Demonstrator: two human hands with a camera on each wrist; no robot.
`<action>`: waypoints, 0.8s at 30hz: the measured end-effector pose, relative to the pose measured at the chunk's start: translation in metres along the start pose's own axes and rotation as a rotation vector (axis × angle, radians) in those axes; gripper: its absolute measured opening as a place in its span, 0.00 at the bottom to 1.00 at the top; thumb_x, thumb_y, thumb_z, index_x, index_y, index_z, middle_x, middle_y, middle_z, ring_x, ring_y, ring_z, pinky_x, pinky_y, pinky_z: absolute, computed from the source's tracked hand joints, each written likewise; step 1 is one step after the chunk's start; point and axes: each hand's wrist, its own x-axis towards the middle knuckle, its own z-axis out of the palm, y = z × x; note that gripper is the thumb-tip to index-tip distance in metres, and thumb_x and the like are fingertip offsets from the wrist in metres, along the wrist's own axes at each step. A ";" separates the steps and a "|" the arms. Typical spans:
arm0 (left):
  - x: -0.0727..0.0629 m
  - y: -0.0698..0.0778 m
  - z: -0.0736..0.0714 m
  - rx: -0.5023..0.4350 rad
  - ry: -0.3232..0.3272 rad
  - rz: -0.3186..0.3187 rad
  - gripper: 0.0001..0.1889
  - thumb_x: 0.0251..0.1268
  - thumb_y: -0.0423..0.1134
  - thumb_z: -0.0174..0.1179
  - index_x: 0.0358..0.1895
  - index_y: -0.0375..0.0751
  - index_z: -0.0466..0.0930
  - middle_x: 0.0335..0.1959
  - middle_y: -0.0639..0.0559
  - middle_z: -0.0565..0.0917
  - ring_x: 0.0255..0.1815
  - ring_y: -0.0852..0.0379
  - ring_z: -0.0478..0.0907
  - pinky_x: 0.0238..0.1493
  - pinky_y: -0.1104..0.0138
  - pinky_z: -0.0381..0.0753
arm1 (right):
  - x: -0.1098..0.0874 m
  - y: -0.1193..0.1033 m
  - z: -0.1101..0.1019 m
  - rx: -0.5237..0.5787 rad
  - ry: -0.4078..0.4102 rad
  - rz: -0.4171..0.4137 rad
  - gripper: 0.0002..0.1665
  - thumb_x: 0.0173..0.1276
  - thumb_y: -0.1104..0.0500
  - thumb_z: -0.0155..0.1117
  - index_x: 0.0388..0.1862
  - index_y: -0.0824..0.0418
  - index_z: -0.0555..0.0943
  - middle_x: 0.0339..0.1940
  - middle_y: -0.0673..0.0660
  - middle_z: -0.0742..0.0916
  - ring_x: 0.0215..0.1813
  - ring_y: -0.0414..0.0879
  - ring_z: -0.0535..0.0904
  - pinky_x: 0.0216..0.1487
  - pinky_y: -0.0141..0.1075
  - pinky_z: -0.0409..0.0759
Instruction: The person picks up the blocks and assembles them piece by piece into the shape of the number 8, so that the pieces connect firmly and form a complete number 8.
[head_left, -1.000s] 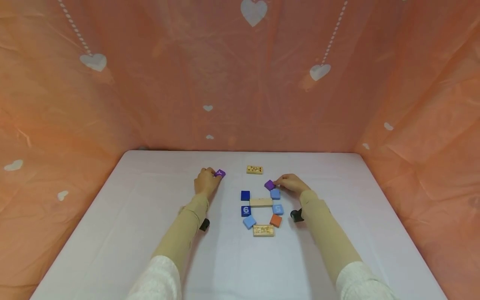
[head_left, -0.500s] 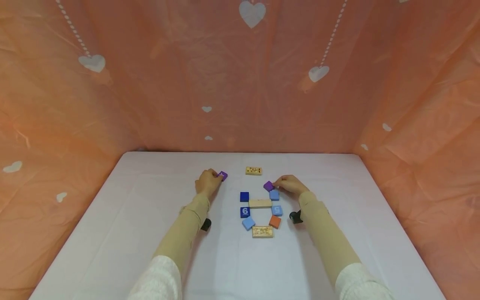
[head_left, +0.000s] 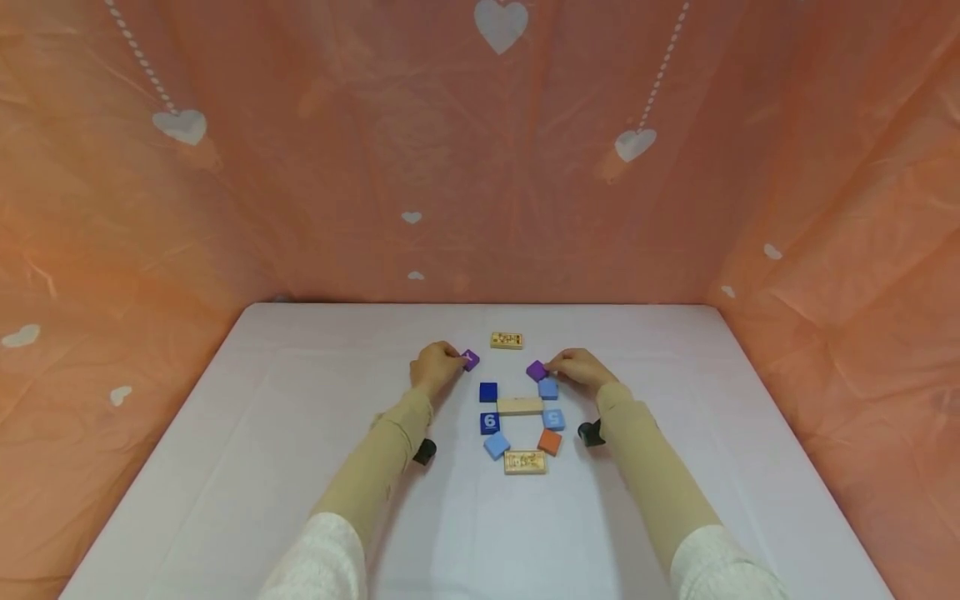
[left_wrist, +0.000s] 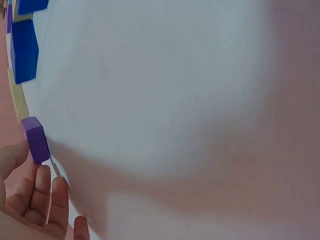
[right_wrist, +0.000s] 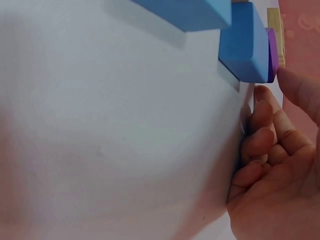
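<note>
My left hand (head_left: 437, 365) pinches a purple square block (head_left: 470, 360) with a white mark on top. The left wrist view shows that purple block (left_wrist: 36, 140) between thumb and fingertips, tilted close over the table. Across from it, my right hand (head_left: 581, 367) has thumb and index finger on the near corner of a second purple block (head_left: 536, 371), which is turned like a diamond. In the right wrist view, a light blue block (right_wrist: 245, 42) partly hides this purple block (right_wrist: 272, 55). Between and beyond the two purple blocks lies a printed wooden block (head_left: 507, 341).
Nearer me, dark blue blocks (head_left: 488, 392) stand left of a plain wooden bar (head_left: 520, 407), light blue blocks (head_left: 553, 419) right. Below are a turned light blue block (head_left: 497, 446), an orange block (head_left: 550, 442) and a second printed wooden block (head_left: 525, 462). Everything sits on a white table (head_left: 247, 467).
My left hand has moved right and slightly nearer me, bringing its purple block toward the middle. The right hand stays at the other purple block, nearly unmoved.
</note>
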 end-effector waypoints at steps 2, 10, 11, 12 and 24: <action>0.000 0.001 0.003 0.010 -0.002 0.007 0.12 0.57 0.46 0.62 0.35 0.40 0.82 0.36 0.47 0.86 0.43 0.48 0.78 0.57 0.52 0.63 | 0.002 0.001 0.000 -0.001 -0.002 -0.002 0.18 0.63 0.52 0.59 0.43 0.65 0.79 0.30 0.51 0.78 0.38 0.43 0.70 0.38 0.31 0.68; -0.003 0.008 0.012 0.021 -0.029 0.027 0.10 0.57 0.46 0.62 0.33 0.43 0.83 0.32 0.50 0.85 0.40 0.51 0.77 0.52 0.56 0.63 | 0.001 -0.002 -0.001 -0.018 0.004 -0.016 0.17 0.63 0.52 0.59 0.42 0.64 0.80 0.31 0.51 0.79 0.38 0.44 0.70 0.39 0.31 0.67; -0.004 0.009 0.012 0.016 -0.035 0.028 0.10 0.56 0.47 0.62 0.32 0.43 0.83 0.32 0.50 0.85 0.40 0.51 0.77 0.52 0.57 0.63 | 0.001 -0.002 -0.001 -0.020 0.005 -0.018 0.17 0.63 0.52 0.60 0.41 0.64 0.80 0.32 0.51 0.79 0.39 0.44 0.70 0.40 0.31 0.67; -0.004 0.009 0.013 0.013 -0.042 0.028 0.10 0.56 0.47 0.62 0.32 0.43 0.83 0.31 0.51 0.85 0.39 0.52 0.77 0.52 0.57 0.63 | 0.000 -0.002 -0.001 -0.024 0.008 -0.019 0.16 0.63 0.52 0.60 0.40 0.64 0.80 0.32 0.51 0.79 0.39 0.44 0.70 0.40 0.31 0.67; -0.009 0.012 0.020 0.022 -0.074 0.055 0.11 0.56 0.49 0.63 0.29 0.45 0.83 0.29 0.52 0.84 0.37 0.53 0.76 0.52 0.56 0.61 | 0.001 0.002 -0.001 -0.037 0.004 -0.028 0.16 0.63 0.51 0.60 0.40 0.64 0.80 0.35 0.53 0.81 0.40 0.44 0.71 0.40 0.31 0.68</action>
